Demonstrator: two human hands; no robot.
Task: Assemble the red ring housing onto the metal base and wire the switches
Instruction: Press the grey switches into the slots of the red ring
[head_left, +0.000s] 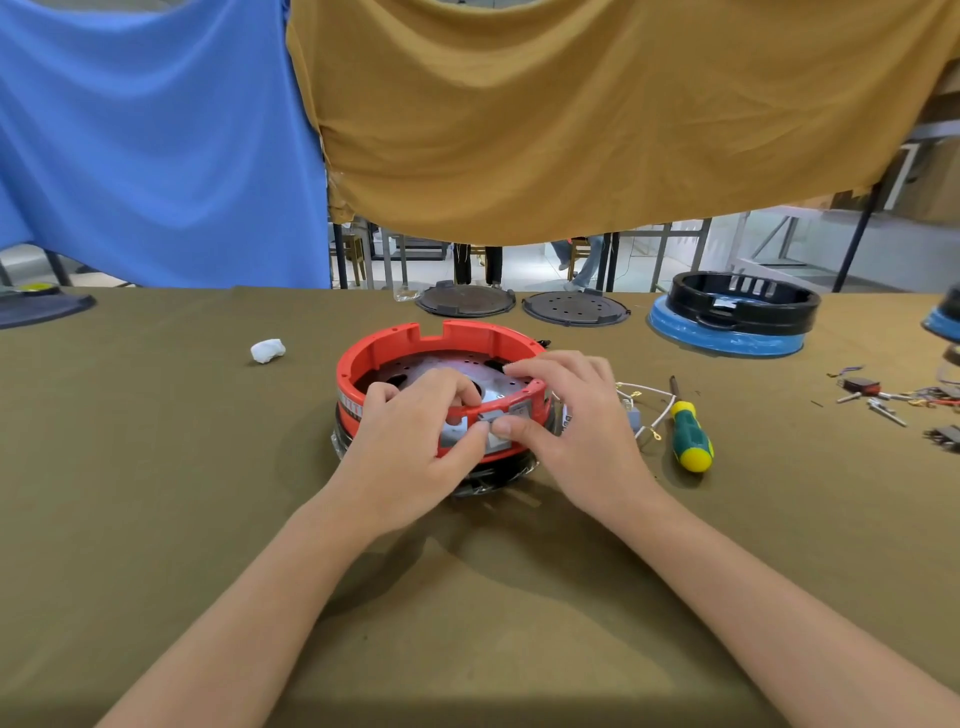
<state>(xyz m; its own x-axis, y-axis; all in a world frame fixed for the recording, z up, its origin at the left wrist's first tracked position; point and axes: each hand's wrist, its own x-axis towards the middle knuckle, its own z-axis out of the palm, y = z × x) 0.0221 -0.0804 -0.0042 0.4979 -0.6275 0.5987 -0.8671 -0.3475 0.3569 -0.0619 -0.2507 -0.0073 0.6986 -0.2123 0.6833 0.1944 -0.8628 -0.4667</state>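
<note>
The red ring housing (441, 343) sits on the metal base (447, 371) mid-counter (156, 467). Both hands pinch its near wall at six o'clock: left hand (415, 447) curled over the rim, right hand (566, 415) thumbing a small grey part, likely a switch. I'd press squarely, keeping the wires (647, 410) at three o'clock free.

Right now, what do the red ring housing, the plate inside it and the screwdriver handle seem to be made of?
Red ring housing: probably moulded plastic, with an even red colour, a soft sheen and moulded notches in the rim.
Perforated plate inside it: looks like bare sheet metal, grey, reflective, with punched holes.
Screwdriver handle: likely plastic or rubber, green and yellow, slightly glossy; which of the two I cannot tell.
</note>
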